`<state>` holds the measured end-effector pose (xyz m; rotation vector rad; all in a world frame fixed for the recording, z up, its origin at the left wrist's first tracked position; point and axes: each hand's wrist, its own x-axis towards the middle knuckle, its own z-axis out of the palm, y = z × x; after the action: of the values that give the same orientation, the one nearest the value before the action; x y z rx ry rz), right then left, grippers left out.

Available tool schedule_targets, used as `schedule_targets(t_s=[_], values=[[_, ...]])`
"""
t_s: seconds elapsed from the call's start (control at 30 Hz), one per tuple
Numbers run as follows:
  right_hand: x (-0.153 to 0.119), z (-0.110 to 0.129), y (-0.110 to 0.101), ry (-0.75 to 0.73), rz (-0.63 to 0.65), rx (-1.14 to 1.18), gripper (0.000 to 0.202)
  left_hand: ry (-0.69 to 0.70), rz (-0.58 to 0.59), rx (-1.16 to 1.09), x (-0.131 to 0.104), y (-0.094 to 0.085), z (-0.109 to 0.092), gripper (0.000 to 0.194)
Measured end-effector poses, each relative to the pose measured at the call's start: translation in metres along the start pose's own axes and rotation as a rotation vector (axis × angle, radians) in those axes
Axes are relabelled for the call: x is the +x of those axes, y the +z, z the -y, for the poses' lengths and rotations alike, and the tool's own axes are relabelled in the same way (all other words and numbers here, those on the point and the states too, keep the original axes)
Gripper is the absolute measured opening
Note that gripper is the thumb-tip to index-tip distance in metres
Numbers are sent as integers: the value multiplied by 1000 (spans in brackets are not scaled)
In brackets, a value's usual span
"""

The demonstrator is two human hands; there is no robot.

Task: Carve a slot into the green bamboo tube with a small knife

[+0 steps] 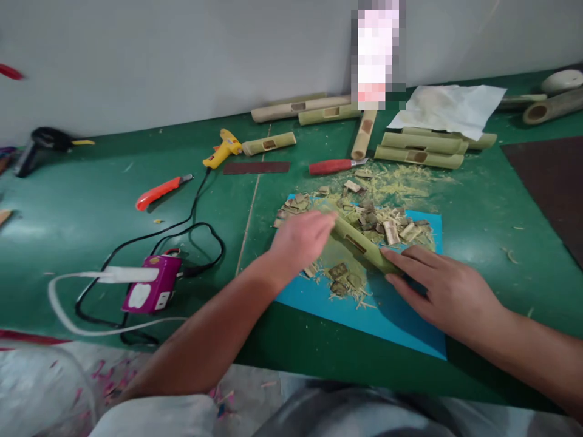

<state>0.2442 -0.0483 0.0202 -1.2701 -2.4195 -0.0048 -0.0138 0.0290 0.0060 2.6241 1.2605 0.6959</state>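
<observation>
Small printed marks are borne by the purple power block [152, 285] and by the yellow glue gun [222, 150], but they are too small and blurred to be read. A green bamboo tube [370, 250] is held above the blue sheet [410, 334], slanted from upper left to lower right between the two hands, with its rectangular slot turned upward; whether the sheet is touched by it cannot be told. The tube's lower-right end is gripped by the right hand [439, 282], thumb below and fingers laid along the top. Its upper-left end is met by the bent fingers of the left hand [304, 237], which is blurred, so whether that end is grasped or only touched cannot be told. The left forearm is stretched up and inward from the lower left, and the right forearm is extended leftward from the right edge. Wood chips [390, 232] and shavings are scattered around the tube, and a red-handled knife [332, 167] is placed beyond it.
</observation>
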Motion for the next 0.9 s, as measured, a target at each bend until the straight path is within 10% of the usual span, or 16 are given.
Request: schedule_targets(t_s=[0.1,0.3,0.43,0.6,0.77,0.9], values=[[-1,-1,1,-1,4,-8,32,95,120,-19,-1,1,-5,34],[-2,-2,2,12,11,0,32,-38,-38,22,1,-1,2,31],[-3,-2,2,15,8,-9,31,96,131,-39,-1,2,-9,33],[-3,-2,1,15,9,-9,32,-64,-46,-6,1,-1,3,31],[-2,-2,3,7,8,-2,32,75,115,-47,-1,1,-4,33],[-2,-2,3,5,-3,-8,31,-37,-21,-13,1,-1,0,30]])
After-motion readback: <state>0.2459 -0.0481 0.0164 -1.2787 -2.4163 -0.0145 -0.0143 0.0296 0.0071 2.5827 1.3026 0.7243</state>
